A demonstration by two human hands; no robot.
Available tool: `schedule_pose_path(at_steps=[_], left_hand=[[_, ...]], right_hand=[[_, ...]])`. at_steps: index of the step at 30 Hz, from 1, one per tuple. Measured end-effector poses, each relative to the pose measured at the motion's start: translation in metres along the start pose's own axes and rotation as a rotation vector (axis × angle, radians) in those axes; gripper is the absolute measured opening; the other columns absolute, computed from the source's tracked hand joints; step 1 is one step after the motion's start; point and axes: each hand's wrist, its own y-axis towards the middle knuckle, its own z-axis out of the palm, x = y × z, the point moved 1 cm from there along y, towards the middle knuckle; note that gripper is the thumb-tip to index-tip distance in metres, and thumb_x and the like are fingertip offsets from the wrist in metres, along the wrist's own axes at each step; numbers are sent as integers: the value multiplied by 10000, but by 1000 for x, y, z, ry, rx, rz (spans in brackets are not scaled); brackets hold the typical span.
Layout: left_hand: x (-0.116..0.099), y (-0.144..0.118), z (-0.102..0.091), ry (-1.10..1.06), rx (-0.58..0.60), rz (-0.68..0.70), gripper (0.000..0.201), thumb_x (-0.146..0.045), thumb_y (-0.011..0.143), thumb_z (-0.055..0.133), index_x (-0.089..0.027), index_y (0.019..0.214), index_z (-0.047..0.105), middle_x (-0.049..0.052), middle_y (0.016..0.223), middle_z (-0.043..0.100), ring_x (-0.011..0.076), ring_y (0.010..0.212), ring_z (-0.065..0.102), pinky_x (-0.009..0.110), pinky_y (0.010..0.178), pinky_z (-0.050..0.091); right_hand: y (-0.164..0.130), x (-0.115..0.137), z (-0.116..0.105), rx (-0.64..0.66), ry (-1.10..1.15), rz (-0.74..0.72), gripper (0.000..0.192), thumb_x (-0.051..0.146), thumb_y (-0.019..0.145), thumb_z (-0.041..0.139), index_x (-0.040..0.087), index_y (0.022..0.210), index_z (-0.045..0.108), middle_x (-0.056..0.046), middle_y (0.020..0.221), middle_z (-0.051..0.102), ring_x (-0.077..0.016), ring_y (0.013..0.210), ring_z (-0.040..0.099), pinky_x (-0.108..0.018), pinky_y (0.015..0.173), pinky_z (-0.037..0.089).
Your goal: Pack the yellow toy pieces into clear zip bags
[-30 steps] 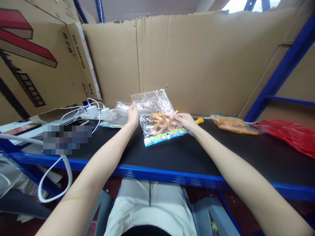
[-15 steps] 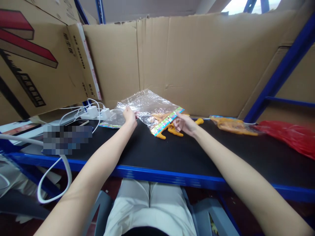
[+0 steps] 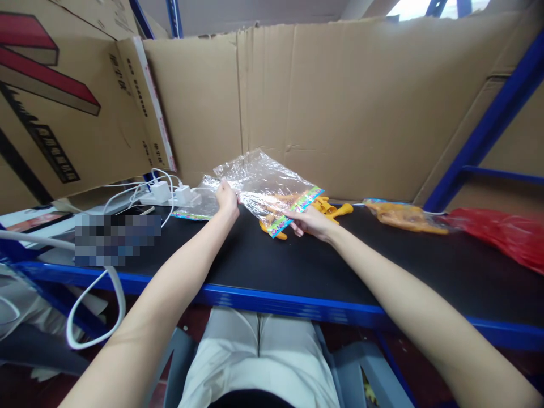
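My left hand [image 3: 226, 198] pinches clear bag [image 3: 259, 181] at far corner, right hand [image 3: 309, 221] grips printed strip. Film light, crinkly, slippery; yellow toys [image 3: 327, 207] spill at bench's far edge. Hold strip.

A black bench [image 3: 382, 272] with a blue front edge runs across the view. Brown cardboard sheets [image 3: 340, 102] stand along its back, and a printed carton [image 3: 55, 102] leans at the left. White chargers [image 3: 170, 194] with looping white cables [image 3: 93, 317] and a phone [image 3: 135, 211] lie at the left end. To the right lie a filled packet of orange pieces [image 3: 402, 216] and a red plastic bag [image 3: 501, 235]. A blue rack post [image 3: 488, 124] rises at the right.
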Motion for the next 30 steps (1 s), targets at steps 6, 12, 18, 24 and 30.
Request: schedule_pose_path(at_steps=[6,12,18,24,30], left_hand=[[-6,-7,1,-14,-37,12,295,-358,917,259,-203,692,369,-95,380,295,54,259,269,173,322,225],[-6,-5,0,-83,-61,2,282,-389,913,258,-205,734,376,-94,399,359,51,268,320,163,331,239],[-2,-4,3,-126,-72,-4,323,-484,876,318,-199,745,394,-86,426,386,57,294,360,165,348,289],[-1,-1,3,-97,-100,-1,311,-454,889,300,-203,739,406,-77,425,363,71,296,365,181,350,315],[-2,0,3,-39,-77,24,317,-435,906,232,-206,772,405,-70,438,377,77,300,375,190,360,334]], right_hand=[[0,-1,-2,15,18,9,242,382,706,641,156,689,557,40,428,487,-66,334,417,-202,343,371],[-1,-6,3,109,-9,48,350,443,734,595,107,646,553,-10,580,579,-44,363,461,-191,390,389],[-1,-7,12,128,-45,55,323,400,659,677,103,622,556,20,499,536,-41,349,428,-196,380,371],[0,-2,12,116,5,47,316,328,668,680,118,526,492,47,432,473,-28,312,367,-203,379,348],[1,-3,12,140,77,60,296,275,675,677,133,530,461,67,414,421,-35,312,363,-208,382,330]])
